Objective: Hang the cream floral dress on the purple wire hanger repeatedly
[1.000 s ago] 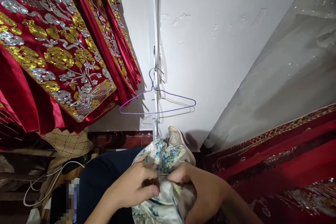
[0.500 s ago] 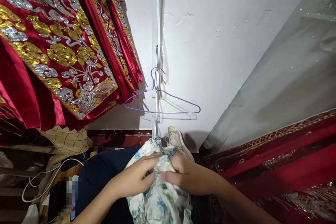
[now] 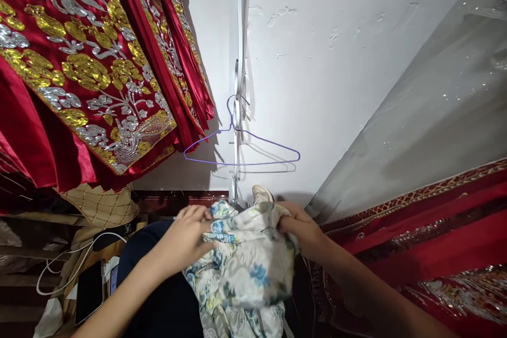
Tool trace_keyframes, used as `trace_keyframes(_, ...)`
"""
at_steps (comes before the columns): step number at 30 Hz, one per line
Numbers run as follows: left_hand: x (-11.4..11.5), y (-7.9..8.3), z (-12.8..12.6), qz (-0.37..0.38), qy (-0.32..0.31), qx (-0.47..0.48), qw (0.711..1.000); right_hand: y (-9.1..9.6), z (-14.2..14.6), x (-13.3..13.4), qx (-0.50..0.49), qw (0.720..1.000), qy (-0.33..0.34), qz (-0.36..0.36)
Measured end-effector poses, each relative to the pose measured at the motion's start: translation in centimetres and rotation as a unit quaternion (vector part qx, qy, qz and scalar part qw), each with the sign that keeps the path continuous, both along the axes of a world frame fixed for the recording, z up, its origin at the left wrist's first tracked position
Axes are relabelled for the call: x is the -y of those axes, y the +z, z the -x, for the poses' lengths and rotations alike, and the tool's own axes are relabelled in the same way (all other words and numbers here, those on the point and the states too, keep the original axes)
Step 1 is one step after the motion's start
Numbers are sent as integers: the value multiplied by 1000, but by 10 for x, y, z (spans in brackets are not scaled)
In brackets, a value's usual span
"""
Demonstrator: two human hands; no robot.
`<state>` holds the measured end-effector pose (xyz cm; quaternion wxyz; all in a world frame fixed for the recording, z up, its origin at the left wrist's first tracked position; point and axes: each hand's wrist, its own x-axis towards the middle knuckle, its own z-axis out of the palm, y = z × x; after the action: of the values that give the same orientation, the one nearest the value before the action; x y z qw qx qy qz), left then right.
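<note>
A white satin garment with blue and green flowers (image 3: pixel 245 264) hangs between my two hands over my dark-trousered lap. My left hand (image 3: pixel 186 237) pinches its top edge on the left side. My right hand (image 3: pixel 297 227) grips the top edge on the right, fingers closed in the cloth. The fabric is spread between them and drapes down toward the bottom of the view. A purple wire hanger (image 3: pixel 241 145) hangs empty on a metal pole (image 3: pixel 236 84) against the white wall, just above and behind the garment.
Red garments with gold and silver embroidery (image 3: pixel 87 74) hang at upper left. More red embroidered cloth under clear plastic (image 3: pixel 420 232) fills the right. A phone (image 3: pixel 89 290) and white cable (image 3: pixel 59 269) lie at lower left. A shoe tip (image 3: pixel 261 193) shows near the pole.
My hands have moved apart and lifted, spreading the flowered garment out between them; before they were bunched together on it in my lap.
</note>
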<state>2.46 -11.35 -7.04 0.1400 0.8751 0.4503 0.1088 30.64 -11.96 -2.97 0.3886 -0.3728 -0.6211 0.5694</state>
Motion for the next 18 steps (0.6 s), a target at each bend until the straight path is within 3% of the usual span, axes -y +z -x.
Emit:
trace_keyframes(2, -17, 6, 20, -2, 59, -47, 997, 8, -12, -13, -9, 1000, -3, -22)
trace_keyframes(4, -31, 15, 41, 25, 153, -98, 983, 14, -21, -29, 63, 992, -45, -99)
trace_keyframes(6, -41, 23, 59, 48, 240, -138, 960, 14, -22, -49, 159, 962, -140, -170)
trace_keyframes(8, -47, 26, 72, 50, 276, -159, 947, 7, -17, -72, 190, 932, -231, -204)
trace_keyframes(10, -52, 24, 79, 39, 274, -158, 948, -5, -7, -95, 161, 925, -267, -216)
trace_keyframes(14, -58, 13, 83, 12, 215, -50, 975, -36, 4, -131, 173, 938, -235, -189)
trace_keyframes(16, -56, 9, 82, 14, 155, 26, 988, -48, 0, -137, 213, 939, -224, -152)
trace_keyframes(18, -50, 4, 80, 63, 99, 69, 991, -53, -10, -135, 229, 934, -236, -140)
